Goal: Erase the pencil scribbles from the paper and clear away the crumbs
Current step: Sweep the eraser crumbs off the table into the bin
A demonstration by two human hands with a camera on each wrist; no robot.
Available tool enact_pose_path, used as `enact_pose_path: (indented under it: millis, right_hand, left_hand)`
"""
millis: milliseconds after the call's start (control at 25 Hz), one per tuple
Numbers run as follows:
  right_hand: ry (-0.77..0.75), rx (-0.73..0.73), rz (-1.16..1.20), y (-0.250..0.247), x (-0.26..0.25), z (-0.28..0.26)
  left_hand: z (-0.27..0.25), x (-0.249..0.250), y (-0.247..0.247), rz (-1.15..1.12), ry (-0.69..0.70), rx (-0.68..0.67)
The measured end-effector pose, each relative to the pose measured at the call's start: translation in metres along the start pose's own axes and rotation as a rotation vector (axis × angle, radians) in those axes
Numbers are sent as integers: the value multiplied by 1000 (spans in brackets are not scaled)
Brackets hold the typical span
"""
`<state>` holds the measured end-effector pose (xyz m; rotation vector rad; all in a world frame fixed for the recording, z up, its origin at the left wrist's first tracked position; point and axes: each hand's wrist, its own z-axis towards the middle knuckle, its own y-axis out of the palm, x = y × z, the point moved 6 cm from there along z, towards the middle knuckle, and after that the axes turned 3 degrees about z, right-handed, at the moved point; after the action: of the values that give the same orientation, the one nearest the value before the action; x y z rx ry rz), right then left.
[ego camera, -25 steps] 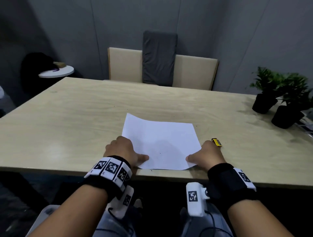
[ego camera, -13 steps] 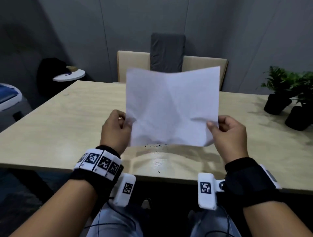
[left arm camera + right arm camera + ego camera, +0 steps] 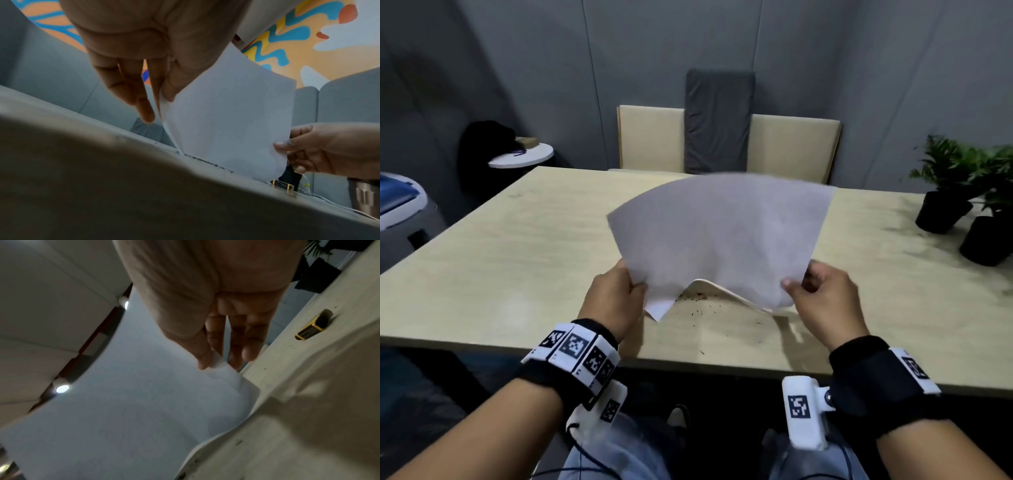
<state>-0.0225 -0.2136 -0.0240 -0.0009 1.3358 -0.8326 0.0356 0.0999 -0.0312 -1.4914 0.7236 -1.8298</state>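
Observation:
I hold a white sheet of paper (image 3: 715, 240) up off the wooden table (image 3: 517, 267), bowed and tilted. My left hand (image 3: 616, 294) pinches its lower left edge, thumb in front (image 3: 170, 91). My right hand (image 3: 822, 291) pinches the lower right edge (image 3: 213, 360). The paper's bottom edge (image 3: 226, 129) nearly reaches the table. Dark eraser crumbs (image 3: 702, 305) lie scattered on the table below it, in a line in the left wrist view (image 3: 205, 160). A black and yellow eraser (image 3: 312, 327) lies on the table to the right (image 3: 281, 185), hidden in the head view.
Two potted plants (image 3: 962, 198) stand at the table's far right. A beige chair with a grey cushion (image 3: 719, 123) is behind the table. A small round side table (image 3: 524, 159) and a white bin (image 3: 400, 205) stand at the left.
The paper lay flat under both hands, then both lifted it upright. Now it is tilted further away and bowed, and crumbs have fallen onto the table.

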Motion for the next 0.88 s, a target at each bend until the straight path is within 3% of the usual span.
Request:
enact_pose_path:
  millis: [120,280,400,600,720,880]
  right_hand:
    - [-35,-1,-74,-8,-17,17]
    - [-99,42,-55,-28,-54,79]
    - [-5,-11,-79,-23,-59,120]
    - [159,-89,-184,10,-32,174]
    - [208,-123,-235,37,-8,198]
    - [269,-210,-380,74,30,220]
  left_hand:
    - [16,16,-18,45,88,30]
    - [75,57,-52,81,177,86]
    - [124,73,-52,58,138,67]
    - [187,69,-12,143,57,21]
    - [220,54,10,251,27,-74]
    - [254,37,51,525,35,-323]
